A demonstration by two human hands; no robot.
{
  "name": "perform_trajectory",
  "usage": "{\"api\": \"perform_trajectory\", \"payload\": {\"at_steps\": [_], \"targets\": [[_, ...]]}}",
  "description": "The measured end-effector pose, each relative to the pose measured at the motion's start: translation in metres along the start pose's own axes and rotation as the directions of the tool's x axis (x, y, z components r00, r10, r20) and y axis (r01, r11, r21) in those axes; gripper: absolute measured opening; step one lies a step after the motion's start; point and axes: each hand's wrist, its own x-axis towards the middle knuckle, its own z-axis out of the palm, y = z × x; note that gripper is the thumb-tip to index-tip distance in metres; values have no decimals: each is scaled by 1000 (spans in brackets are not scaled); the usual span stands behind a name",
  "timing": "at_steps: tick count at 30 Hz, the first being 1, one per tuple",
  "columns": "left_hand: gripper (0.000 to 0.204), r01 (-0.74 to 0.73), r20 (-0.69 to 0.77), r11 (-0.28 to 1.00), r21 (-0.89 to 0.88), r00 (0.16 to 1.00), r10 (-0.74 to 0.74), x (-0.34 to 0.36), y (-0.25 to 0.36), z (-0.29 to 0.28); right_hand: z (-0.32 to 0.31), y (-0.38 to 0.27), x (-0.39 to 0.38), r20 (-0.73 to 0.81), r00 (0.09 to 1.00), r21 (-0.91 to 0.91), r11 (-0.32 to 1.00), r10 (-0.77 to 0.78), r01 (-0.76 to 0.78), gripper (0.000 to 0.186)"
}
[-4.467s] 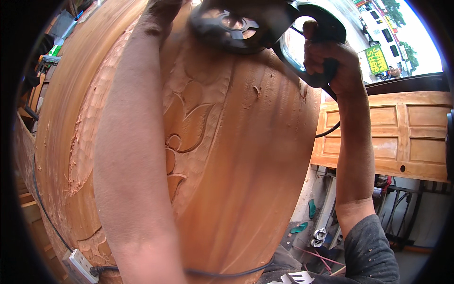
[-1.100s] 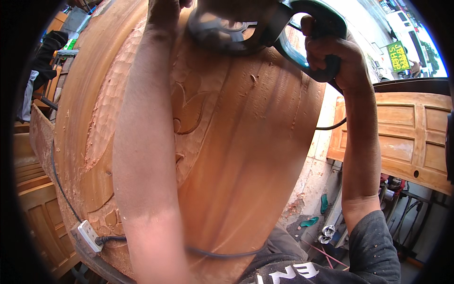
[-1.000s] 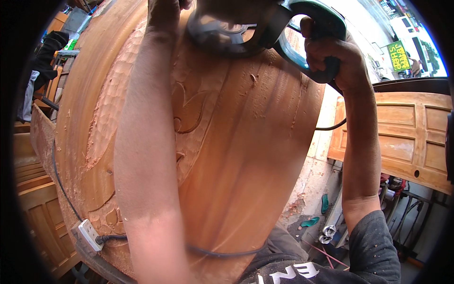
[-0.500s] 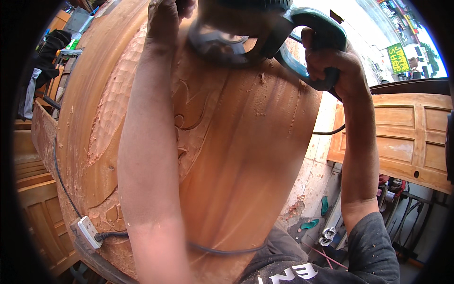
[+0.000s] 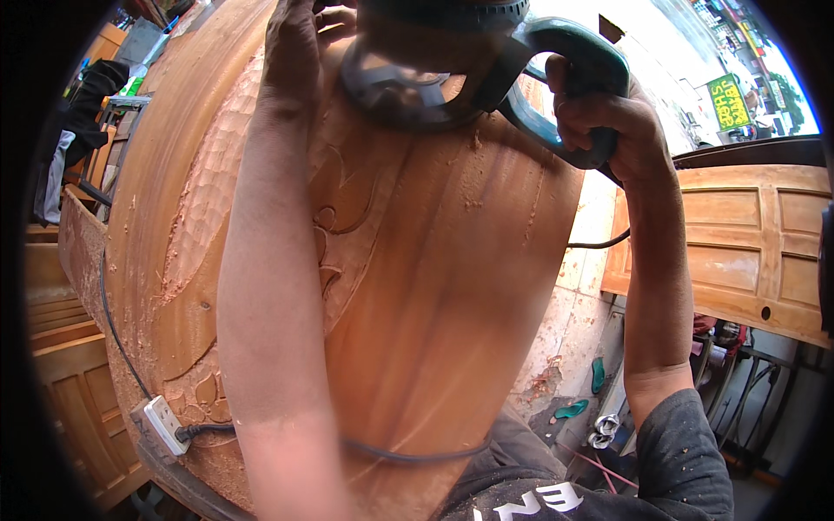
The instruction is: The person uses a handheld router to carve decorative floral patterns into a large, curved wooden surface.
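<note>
A dark teal router (image 5: 408, 91) with a round, open-sided base rests on a large carved wooden panel (image 5: 452, 286). My right hand (image 5: 612, 117) is wrapped round its looped side handle (image 5: 599, 52). At the upper edge, my left hand (image 5: 300, 43) is beside the router's left side with its fingers curled. What those fingers close on is cut off or hidden. Carved curves (image 5: 343, 208) and a gouged, scalloped band (image 5: 204, 187) mark the wood. Shavings lie by the router's base, and its lower parts look smeared.
A white power strip (image 5: 165, 424) with a black plug sits at the panel's lower left. A black cord (image 5: 417, 456) crosses the near end. Panelled doors stand at right (image 5: 730, 234) and left (image 5: 82, 395). Green slippers (image 5: 571, 409) and metal tubes (image 5: 605, 425) lie on the floor.
The router and my right hand have shifted slightly left. More of my left hand shows at the upper edge. My right hand keeps its hold on the handle.
</note>
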Motion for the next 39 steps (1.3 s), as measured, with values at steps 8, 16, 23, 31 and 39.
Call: {"api": "perform_trajectory", "payload": {"at_steps": [8, 16, 23, 31, 39], "targets": [[68, 73, -13, 995, -64, 997, -73, 9, -9, -22, 9, -3, -4, -20, 1000, -2, 1000, 12, -12, 26], [70, 158, -19, 987, 14, 987, -158, 11, -12, -34, 7, 0, -8, -2, 1000, 17, 1000, 4, -4, 26], [68, 169, -49, 983, -64, 984, -173, 5, -2, -14, 6, 1, -10, 5, 1000, 24, 1000, 4, -4, 27], [63, 87, -2, 995, -48, 996, -87, 9, -7, -24, 13, 0, -13, -22, 1000, 33, 999, 2, -1, 27], [61, 54, -4, 999, -2, 999, -54, -2, -3, -16, 16, 1, -16, -36, 999, 27, 999, 22, -21, 27]]}}
